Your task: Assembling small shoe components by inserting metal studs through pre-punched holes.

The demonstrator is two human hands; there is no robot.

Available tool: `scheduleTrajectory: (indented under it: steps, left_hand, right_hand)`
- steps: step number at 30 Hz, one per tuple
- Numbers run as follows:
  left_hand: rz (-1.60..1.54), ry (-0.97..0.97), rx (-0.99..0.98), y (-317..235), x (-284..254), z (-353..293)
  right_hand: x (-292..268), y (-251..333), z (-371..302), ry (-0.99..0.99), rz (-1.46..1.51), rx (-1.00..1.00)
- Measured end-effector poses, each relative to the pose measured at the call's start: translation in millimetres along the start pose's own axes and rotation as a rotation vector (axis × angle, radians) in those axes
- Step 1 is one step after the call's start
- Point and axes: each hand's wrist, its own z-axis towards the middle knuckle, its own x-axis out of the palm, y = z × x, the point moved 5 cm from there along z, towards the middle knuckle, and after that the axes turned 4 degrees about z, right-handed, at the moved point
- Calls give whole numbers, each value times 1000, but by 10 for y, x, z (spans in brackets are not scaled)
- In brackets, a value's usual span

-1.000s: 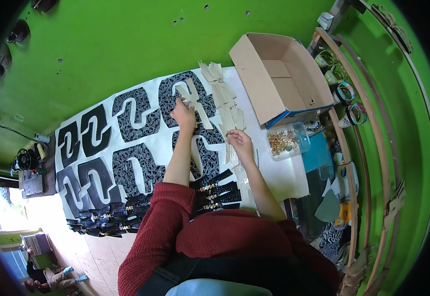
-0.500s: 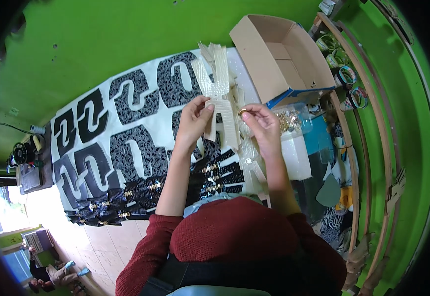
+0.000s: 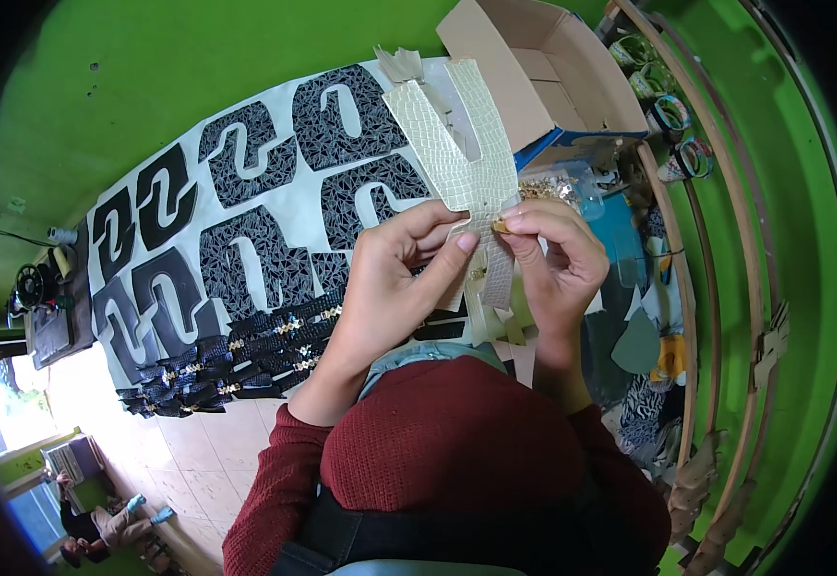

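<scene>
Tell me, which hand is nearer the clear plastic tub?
Right: the right hand partly hides the clear plastic tub in this view; the left hand is farther left, holding the cream piece.

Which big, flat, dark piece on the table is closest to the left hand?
The patterned piece at the right end of the nearer row, partly hidden by the left hand; the others lie farther left or farther back.

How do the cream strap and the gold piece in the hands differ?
Size: the cream strap is long and forked; the gold piece is tiny.
Look: the strap is pale with a scale-like pattern; the gold piece is yellowish metallic-looking.
Hold: the left hand pinches the strap; the right hand pinches the gold piece.
Shared: both are near the strap's narrow middle.
</scene>
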Motion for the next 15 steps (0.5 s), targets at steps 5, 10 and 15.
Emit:
scheduleTrajectory:
  steps: [5,10,15]
  left_hand:
    - [154,-3,55,-63,19,-55]
    - [193,-23,93,-117,44,-89]
    - [154,-61,124,-118,65,-84]
  right_hand:
    - [-31,107,-13,-6,-23,17]
    - [-41,134,-41,-31,-48,-6]
    - [-42,139,-59,-80,-28,-11]
